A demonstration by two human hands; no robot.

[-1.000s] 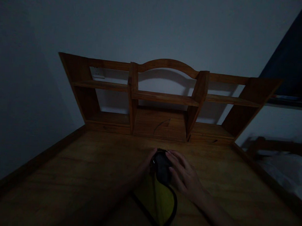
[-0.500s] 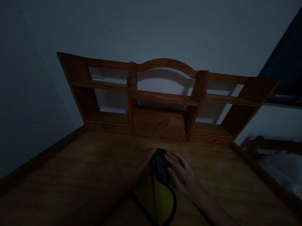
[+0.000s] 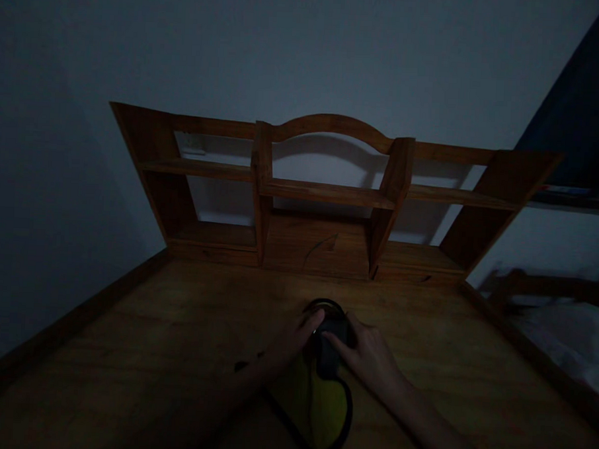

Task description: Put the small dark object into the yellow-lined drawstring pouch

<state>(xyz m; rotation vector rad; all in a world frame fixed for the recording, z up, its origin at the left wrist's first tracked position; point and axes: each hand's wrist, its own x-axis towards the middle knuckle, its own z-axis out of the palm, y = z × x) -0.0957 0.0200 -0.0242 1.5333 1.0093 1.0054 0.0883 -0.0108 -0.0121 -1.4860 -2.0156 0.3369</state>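
Observation:
The scene is very dim. A small black object (image 3: 328, 341) rests at the far end of a yellow pouch with black edging (image 3: 316, 410) on a wooden desk (image 3: 175, 351). My left hand (image 3: 294, 337) holds the object's left side, fingers curled on it. My right hand (image 3: 366, 353) grips its right side, fingers bent over the top. What the black object is I cannot make out. A thin dark cord or strap (image 3: 246, 366) shows beside my left forearm.
A wooden hutch with shelves (image 3: 325, 192) stands along the desk's far edge against a pale wall. Raised wooden rails run along the desk's left and right sides. To the right lies a bed with pale bedding (image 3: 567, 342).
Both hands have drawn the black object slightly nearer and closed more tightly round it. A dark cord has come into view by the left forearm.

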